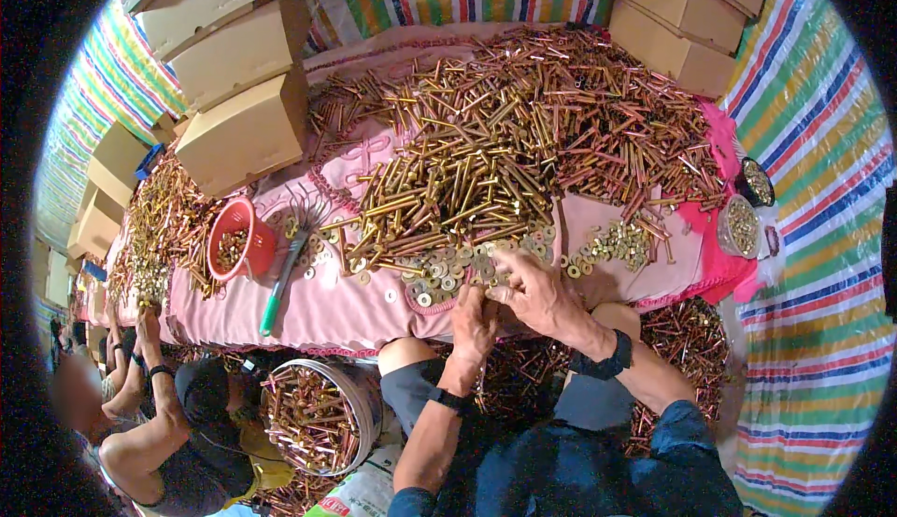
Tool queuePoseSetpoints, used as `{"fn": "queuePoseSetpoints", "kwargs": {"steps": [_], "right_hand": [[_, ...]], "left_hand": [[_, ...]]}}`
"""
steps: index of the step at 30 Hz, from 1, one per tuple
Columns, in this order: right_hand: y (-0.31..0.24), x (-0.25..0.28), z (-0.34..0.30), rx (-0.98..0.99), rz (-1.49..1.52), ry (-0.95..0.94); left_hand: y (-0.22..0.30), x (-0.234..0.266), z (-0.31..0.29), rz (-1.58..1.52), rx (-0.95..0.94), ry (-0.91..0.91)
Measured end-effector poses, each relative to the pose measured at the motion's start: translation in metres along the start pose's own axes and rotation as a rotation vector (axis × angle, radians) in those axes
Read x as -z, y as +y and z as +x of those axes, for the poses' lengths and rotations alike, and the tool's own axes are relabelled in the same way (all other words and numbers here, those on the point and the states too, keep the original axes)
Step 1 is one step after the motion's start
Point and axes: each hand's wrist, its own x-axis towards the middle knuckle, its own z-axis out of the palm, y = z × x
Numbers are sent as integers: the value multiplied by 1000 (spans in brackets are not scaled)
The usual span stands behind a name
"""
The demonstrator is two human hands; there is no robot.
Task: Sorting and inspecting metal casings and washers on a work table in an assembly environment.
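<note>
At the near edge of the pink cloth, my left hand [473,323] is closed, its fingertips pinched on something too small to make out. Close beside it, my right hand [540,295] has curled fingers that meet near the left fingertips; what they hold is hidden. Flat round washers [435,272] lie scattered just beyond both hands. Behind them rises a large heap of brassy bolts [467,176]. To the right of my right hand sits a small pile of nuts [619,244].
A red plastic basket [245,241] and a green-handled wire rake [288,269] lie left. Cardboard boxes [245,129] stack behind. A white bucket of bolts [318,416] stands below the edge. A clear tub [740,226] is at right. Another person [159,424] works at far left.
</note>
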Motion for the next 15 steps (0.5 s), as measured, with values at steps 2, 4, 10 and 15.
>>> {"fn": "queuePoseSetpoints", "kwargs": {"steps": [2,4,10,15], "right_hand": [[13,-5,-2,103,-2,4],[18,-3,-4,-86,25,-84],[12,-5,-2,57,31,-9],[12,-1,-5,-116,118,-112]], "left_hand": [[5,0,2,20,27,-24],[5,1,4,-23,-11,-16],[6,0,3,-16,-23,2],[-4,4,-1,39,-76,-23]]}}
